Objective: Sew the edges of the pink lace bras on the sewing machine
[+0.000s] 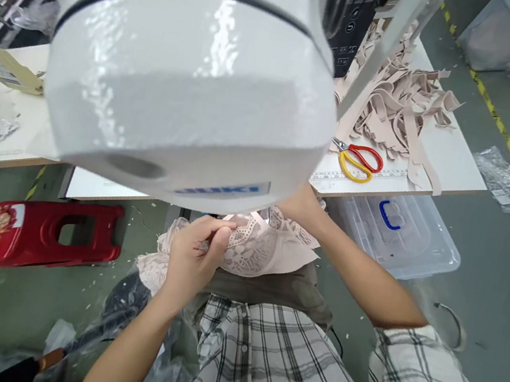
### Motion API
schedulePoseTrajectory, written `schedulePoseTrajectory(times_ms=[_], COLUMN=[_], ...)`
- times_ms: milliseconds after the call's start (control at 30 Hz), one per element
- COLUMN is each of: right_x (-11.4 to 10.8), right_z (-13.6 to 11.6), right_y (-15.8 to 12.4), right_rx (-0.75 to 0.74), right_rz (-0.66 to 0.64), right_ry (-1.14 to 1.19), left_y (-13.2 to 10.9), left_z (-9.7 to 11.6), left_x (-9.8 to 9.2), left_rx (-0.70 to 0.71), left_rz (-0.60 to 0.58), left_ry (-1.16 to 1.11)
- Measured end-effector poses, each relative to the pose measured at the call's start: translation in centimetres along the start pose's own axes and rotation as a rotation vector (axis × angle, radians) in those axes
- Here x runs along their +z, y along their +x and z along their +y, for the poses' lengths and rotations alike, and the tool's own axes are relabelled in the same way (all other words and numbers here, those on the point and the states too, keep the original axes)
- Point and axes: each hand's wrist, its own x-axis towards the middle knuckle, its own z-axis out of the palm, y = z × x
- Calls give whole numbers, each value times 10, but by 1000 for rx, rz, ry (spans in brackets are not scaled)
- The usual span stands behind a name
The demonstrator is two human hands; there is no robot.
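A pale pink lace garment piece (254, 250), with scalloped netting and a smooth plain panel, hangs over my lap below the sewing machine head (188, 93). My left hand (198, 250) pinches its upper left edge between thumb and fingers. At the right end of the lace is my right hand (300, 204); the machine head hides its fingers, so their grip cannot be made out. More lace bunches to the left, beneath my left wrist. The needle area is out of sight behind the machine.
Beige fabric strips (393, 103) lie heaped on the white table (457, 164), near red-and-yellow-handled scissors (358, 163). Below stands a clear plastic box (405, 237). A red stool (43, 229) is on the floor at left. Crumpled plastic (508, 180) lies at right.
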Motion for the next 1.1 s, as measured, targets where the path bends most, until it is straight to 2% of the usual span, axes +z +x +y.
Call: schedulePoseTrajectory(times_ms=[400, 800, 867, 967, 1033, 1100], right_x=[-1, -6, -6, -4, -3, -1], right_z=[6, 6, 5, 5, 5, 5], right_y=[-1, -6, -8, -10, -11, -11], right_rx=[-32, -96, -98, -75, -65, -68], right_rz=[16, 72, 64, 77, 84, 68], right_ry=[-10, 30, 40, 60, 55, 33], left_y=[6, -4, -6, -10, -13, -16], left_z=[6, -13, -15, -11, -3, 5], left_x=[6, 12, 17, 30, 40, 47], left_rx=[26, -5, 67, 280, 381, 391], left_rz=[-2, 56, 120, 264, 268, 203], left_ry=[-23, 58, 150, 326, 401, 462])
